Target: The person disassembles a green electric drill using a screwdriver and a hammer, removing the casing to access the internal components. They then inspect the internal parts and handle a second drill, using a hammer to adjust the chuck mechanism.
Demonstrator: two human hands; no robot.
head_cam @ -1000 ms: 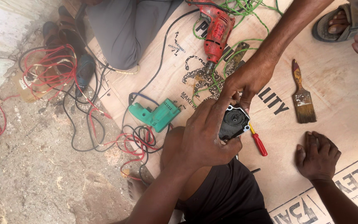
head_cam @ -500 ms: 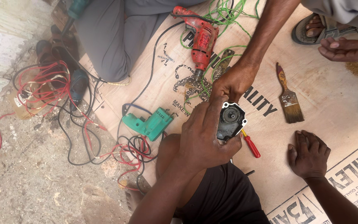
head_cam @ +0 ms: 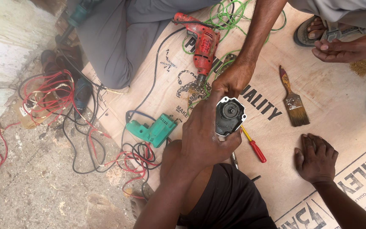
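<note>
My left hand (head_cam: 202,138) is closed around a black and silver power-tool gear housing (head_cam: 229,113), held up with its round open face toward me. Another person's hand (head_cam: 234,78) reaches down from the top and pinches the housing's upper edge. My right hand (head_cam: 316,157) lies flat, fingers spread, on the plywood board (head_cam: 339,106) and holds nothing. A red-handled screwdriver with a yellow shaft (head_cam: 254,147) lies on the board just below the housing.
A red drill (head_cam: 202,42) and green cable (head_cam: 229,17) lie at the top, and a green drill (head_cam: 155,129) at the board's left edge. Red and black wires (head_cam: 60,101) tangle on the concrete at left. A paintbrush (head_cam: 294,101) lies at right. A second person's hand (head_cam: 339,48) and sandalled feet are at top right.
The view has shifted a little. My left hand keeps hold of the housing, the other person's hand stays on it, and my right hand stays on the board.
</note>
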